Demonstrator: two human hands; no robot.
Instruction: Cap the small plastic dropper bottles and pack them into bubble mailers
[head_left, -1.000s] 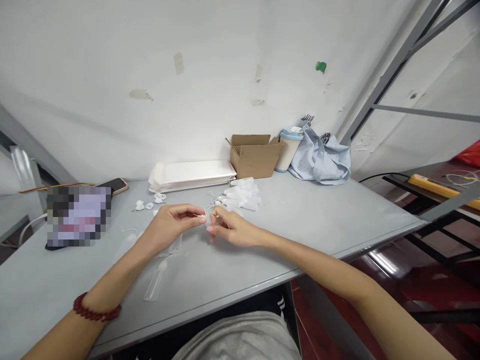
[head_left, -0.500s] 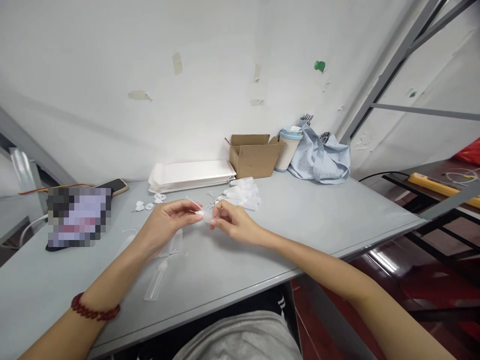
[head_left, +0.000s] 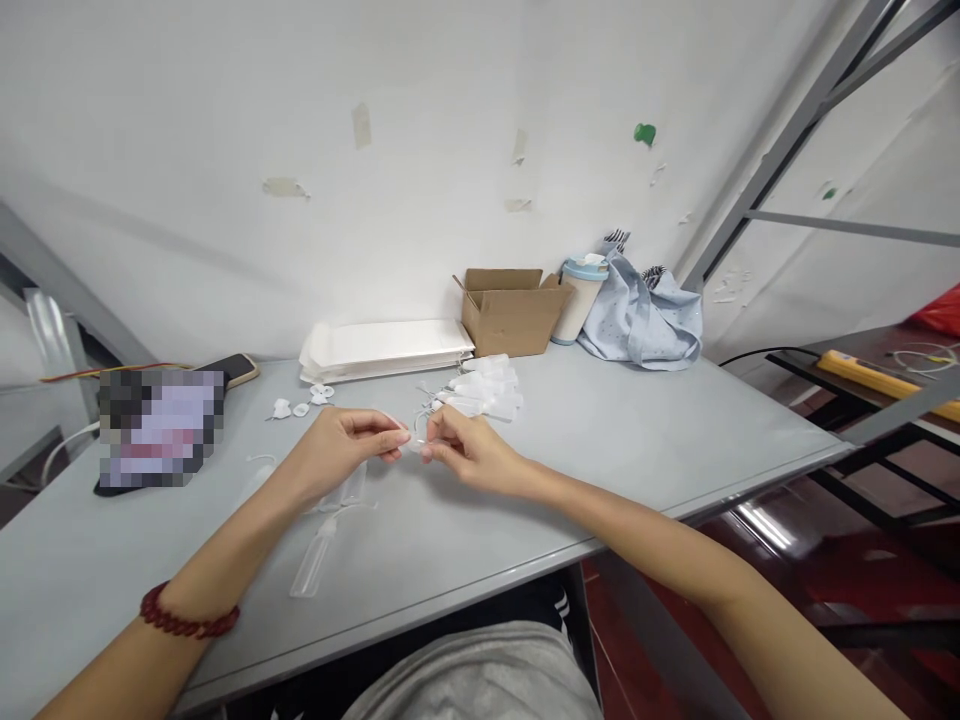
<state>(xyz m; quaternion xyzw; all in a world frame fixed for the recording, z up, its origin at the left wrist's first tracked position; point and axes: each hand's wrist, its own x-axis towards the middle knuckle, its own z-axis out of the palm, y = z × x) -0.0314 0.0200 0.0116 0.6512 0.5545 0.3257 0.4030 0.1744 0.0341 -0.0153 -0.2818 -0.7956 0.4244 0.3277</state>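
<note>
Left hand point(head_left: 341, 450) has curled tighter; plastic tubes point(head_left: 489, 385) lie near a box point(head_left: 514, 322); it and the right hand point(head_left: 474, 450) pinch clear plastic point(head_left: 414, 443).

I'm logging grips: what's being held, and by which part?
A small translucent piece, pinched at opposite sides by the left hand and right hand; finer detail is unclear.

No readable text, label, brand, number or sign is visible.

a cardboard box point(head_left: 514, 318) sits beside a cup point(head_left: 580, 300).
</note>
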